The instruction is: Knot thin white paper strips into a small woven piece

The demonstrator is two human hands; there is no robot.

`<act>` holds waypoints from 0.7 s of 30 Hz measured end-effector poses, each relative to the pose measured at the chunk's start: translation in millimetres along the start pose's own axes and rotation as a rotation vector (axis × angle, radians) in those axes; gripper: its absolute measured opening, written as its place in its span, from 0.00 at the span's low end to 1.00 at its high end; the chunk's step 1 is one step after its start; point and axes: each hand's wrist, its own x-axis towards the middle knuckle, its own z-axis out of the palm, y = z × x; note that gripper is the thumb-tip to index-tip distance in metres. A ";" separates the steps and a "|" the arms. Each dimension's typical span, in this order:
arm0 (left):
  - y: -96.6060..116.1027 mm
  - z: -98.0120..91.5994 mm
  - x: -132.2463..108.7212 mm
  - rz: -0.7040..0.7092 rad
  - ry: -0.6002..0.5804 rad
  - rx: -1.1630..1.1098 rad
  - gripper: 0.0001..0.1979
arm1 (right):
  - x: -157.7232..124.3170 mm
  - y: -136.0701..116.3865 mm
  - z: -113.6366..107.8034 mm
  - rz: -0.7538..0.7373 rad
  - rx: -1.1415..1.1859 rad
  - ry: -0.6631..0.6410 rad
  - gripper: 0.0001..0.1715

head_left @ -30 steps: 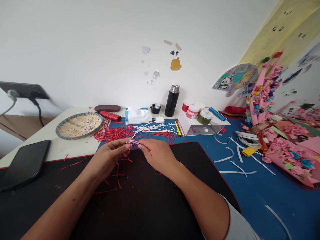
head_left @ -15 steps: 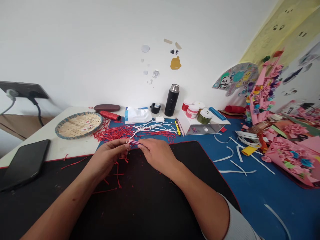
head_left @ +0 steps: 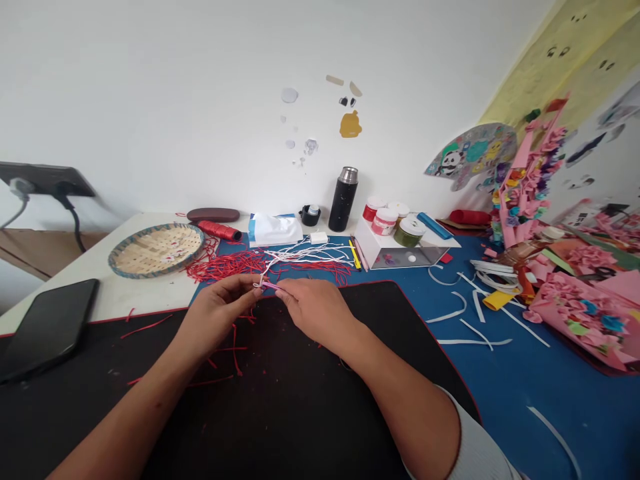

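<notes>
The scene is viewed from a camera worn on the person's head, aimed forward and down from above and behind the left hand (head_left: 215, 317) and the right hand (head_left: 315, 313), which are framed close by, just below the picture's centre. A wide field is taken in: the surface (head_left: 505, 407) is seen to both sides of the hands, and the wall (head_left: 175, 100) beyond them.

Pink strip (head_left: 269, 285), white cords (head_left: 310, 252), red cords (head_left: 225, 269), black desk pad (head_left: 300, 413) edged red, blue mat (head_left: 500, 400), teal-rimmed tan woven basket (head_left: 117, 263)
</notes>
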 end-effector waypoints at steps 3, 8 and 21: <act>0.6 4.0 -1.6 0.024 0.045 -0.008 0.20 | 0.4 -0.9 -0.3 0.032 0.040 0.000 0.17; 6.9 10.2 -4.9 0.060 0.127 -0.041 0.19 | 1.6 -3.5 2.6 0.082 0.217 0.000 0.19; 9.1 13.2 -3.2 0.048 0.163 -0.061 0.19 | 2.1 -7.3 18.4 0.235 0.691 -0.123 0.19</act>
